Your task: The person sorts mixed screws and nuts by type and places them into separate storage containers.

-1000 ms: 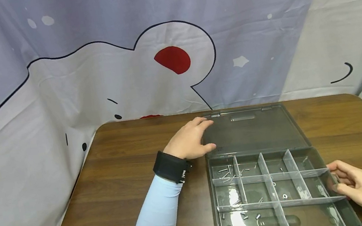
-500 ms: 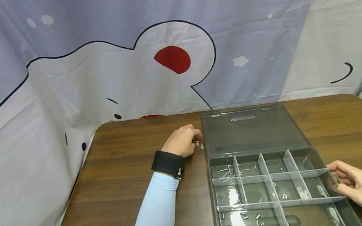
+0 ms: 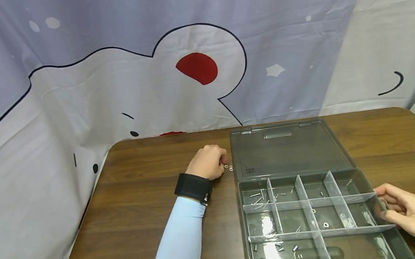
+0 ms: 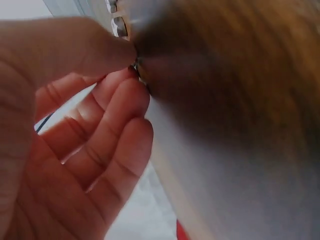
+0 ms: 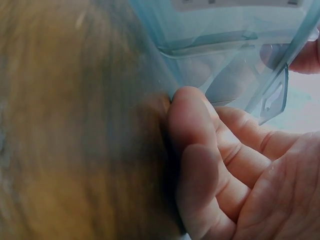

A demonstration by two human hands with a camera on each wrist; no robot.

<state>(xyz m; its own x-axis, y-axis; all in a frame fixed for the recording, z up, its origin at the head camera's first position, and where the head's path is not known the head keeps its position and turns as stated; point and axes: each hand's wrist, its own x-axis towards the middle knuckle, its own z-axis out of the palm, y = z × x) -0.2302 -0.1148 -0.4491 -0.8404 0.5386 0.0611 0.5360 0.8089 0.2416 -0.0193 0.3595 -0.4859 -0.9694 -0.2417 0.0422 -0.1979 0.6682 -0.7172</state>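
My left hand (image 3: pixel 206 162) is down on the wooden table just left of the box lid, its thumb and fingertips brought together at the surface. In the left wrist view a tiny glint shows between the fingertips (image 4: pixel 145 90), mostly hidden. Beside them lie small ring-shaped metal nuts (image 3: pixel 231 168), seen also as shiny nuts (image 4: pixel 119 26) from the wrist. A smoky clear compartment box (image 3: pixel 320 234) lies with its lid (image 3: pixel 289 152) folded back. With thumb at the rim and fingers curled against the side wall, my right hand (image 3: pixel 410 210) grips the box's right edge.
Dividers (image 3: pixel 303 200) split the box into several compartments with screws (image 3: pixel 261 196), short metal pieces and a nut (image 3: pixel 326 225). A latch (image 5: pixel 277 95) hangs on its side. A printed curtain (image 3: pixel 101 87) hangs behind the table (image 3: pixel 126 234).
My left hand has moved from the lid's left edge down to the nuts on the table, its spread fingers closing together. The right hand and box have stayed in place.
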